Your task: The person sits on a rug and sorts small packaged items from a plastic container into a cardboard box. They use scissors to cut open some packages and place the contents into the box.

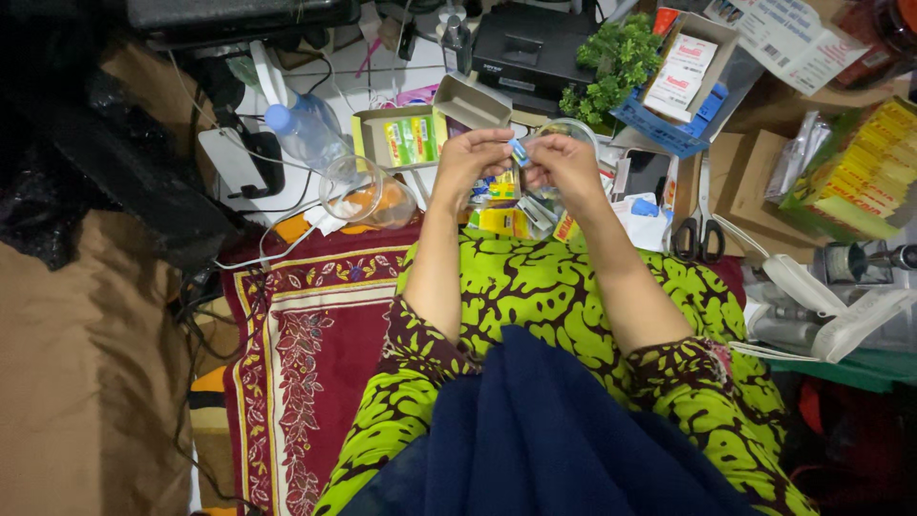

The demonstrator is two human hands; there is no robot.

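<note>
Pinching a small blue packet (519,152), both hands' fingers (497,145) hover above scattered sachets (504,218).

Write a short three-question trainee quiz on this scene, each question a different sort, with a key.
1. True or false: both hands meet on one small blue item.
2. Multiple choice: what lies on the floor right of the right hand? A) black-handled scissors B) a hammer C) a spoon
3. Fill in: left of the left hand a clear glass jar lies on its ____.

Key
1. True: the fingertips of both hands pinch it together above the lap.
2. A: the scissors lie shut, handles toward the person.
3. Side: its mouth faces left, beside the plastic bottle.
</note>
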